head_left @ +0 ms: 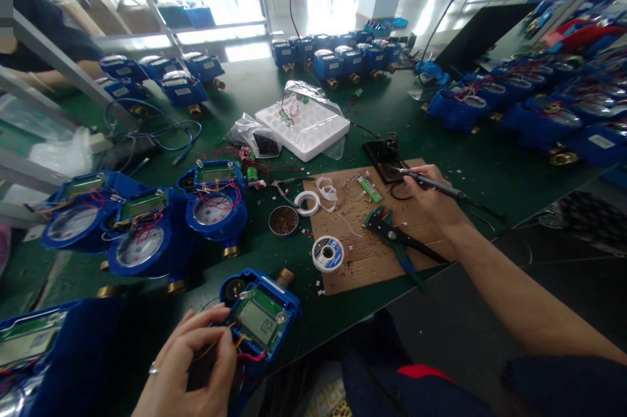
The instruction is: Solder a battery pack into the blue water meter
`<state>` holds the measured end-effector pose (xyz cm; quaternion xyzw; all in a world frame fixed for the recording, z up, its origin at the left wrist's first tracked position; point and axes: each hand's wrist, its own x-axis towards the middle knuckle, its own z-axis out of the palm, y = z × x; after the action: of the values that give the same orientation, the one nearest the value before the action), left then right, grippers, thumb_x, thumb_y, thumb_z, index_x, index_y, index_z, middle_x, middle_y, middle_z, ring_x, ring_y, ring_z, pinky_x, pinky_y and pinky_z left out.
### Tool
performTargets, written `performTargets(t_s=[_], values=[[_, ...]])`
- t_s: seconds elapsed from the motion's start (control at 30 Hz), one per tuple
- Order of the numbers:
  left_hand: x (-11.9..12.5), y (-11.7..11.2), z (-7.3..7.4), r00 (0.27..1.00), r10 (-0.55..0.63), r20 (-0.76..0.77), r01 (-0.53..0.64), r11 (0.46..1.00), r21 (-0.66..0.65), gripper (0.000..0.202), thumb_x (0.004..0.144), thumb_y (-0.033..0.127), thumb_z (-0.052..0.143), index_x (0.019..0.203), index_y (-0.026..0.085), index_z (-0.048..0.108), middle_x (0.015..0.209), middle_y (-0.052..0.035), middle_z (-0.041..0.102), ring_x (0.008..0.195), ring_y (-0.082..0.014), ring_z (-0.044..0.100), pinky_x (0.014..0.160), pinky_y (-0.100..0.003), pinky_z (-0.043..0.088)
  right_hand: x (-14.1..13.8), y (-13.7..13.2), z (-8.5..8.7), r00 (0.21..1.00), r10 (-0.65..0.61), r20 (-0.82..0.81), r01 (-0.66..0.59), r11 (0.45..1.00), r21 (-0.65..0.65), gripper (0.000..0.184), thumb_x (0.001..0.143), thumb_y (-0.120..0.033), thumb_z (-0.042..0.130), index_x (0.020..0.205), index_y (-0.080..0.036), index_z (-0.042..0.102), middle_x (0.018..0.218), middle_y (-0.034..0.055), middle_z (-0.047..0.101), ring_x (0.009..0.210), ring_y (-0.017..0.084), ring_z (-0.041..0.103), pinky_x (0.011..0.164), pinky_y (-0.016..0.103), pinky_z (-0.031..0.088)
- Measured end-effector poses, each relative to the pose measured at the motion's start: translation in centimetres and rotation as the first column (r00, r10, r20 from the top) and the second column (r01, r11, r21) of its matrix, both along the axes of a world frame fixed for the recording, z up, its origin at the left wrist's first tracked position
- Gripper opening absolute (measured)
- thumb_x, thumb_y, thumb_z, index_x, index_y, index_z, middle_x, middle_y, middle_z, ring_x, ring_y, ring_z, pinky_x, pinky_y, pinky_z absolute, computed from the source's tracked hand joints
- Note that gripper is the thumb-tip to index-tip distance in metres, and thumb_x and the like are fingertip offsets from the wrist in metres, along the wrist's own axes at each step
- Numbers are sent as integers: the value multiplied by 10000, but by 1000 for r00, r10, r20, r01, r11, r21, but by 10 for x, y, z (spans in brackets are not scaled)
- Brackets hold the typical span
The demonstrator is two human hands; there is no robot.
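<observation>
In the lower middle lies a blue water meter point(289, 302), its lid off and digits showing on its LCD point(257, 319). My left hand point(189, 361) is closed at its left edge, thumb and fingertips pinching thin yellow wires point(240, 340). A soldering iron point(441, 187) is in the closed grip of my right hand point(435, 204). Its tip points left, over the dark soldering iron stand point(386, 167). Below that hand, green-handled wire strippers point(392, 234) rest on a cardboard sheet point(353, 273). A solder spool point(328, 253) lies at the sheet's left edge.
Several opened blue meters point(215, 198) with loose wires stand at left, more point(514, 100) at right and back. A white foam tray point(306, 129) under plastic, a tape roll point(307, 203) and a small round tin point(283, 221) occupy the middle. Another person's arm point(59, 77) shows at left.
</observation>
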<state>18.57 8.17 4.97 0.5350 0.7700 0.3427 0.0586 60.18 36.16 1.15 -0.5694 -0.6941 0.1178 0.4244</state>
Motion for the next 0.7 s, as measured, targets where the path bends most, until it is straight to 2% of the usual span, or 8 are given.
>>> performTargets(t_s=[0.13,0.23,0.3,0.4,0.53,0.63,0.7], values=[[-3,-3,-6,1000,15,-11,-15,1000,12,175,790,420,638,774,246,634,1009,-45,742,1147,-308,629,1061,-547,441,-7,-12,8,989,108,96,-100,991,-88,244,815,-425,698,999,-271,651,920,28,683,834,237,646,764,356,491],[-2,-4,-6,1000,17,-17,-17,1000,12,165,793,411,643,784,246,638,1014,-43,742,1155,-308,627,1066,-547,438,-3,-22,16,989,137,64,-127,983,-135,230,763,-391,751,947,-277,673,914,20,691,828,234,650,759,344,493],[0,-3,-4,1000,13,-18,-13,999,31,166,796,405,642,782,240,638,1007,-51,741,1143,-305,634,1066,-538,443,2,-26,18,995,101,-1,-100,985,-141,236,740,-379,774,926,-273,673,895,17,690,796,215,645,728,325,497],[1,-1,-2,1000,4,-25,-3,998,59,161,801,393,636,783,233,633,995,-63,738,1124,-301,643,1065,-532,448,7,-22,15,966,-46,-253,1,984,-175,234,773,-382,746,942,-259,642,769,7,661,634,155,602,567,267,477],[1,0,-3,999,17,-38,-15,998,61,183,798,415,632,781,233,630,1005,-66,738,1141,-307,633,1057,-533,456,9,6,5,761,-255,-597,89,952,-293,183,879,-398,615,846,-223,573,655,-7,603,471,86,501,381,183,369],[1,-1,-4,999,28,-26,-27,999,35,189,795,424,627,784,236,624,1003,-66,738,1153,-307,626,1072,-542,439,6,32,-4,600,-357,-716,77,917,-392,197,926,-317,565,774,-193,543,649,-1,575,473,56,479,350,139,331],[1,-1,-2,1000,26,-7,-26,999,19,181,800,416,616,785,235,618,1003,-72,735,1158,-309,621,1076,-551,431,5,46,-10,510,-407,-758,40,891,-452,185,947,-276,555,802,-161,553,669,-7,566,491,46,481,359,122,338]])
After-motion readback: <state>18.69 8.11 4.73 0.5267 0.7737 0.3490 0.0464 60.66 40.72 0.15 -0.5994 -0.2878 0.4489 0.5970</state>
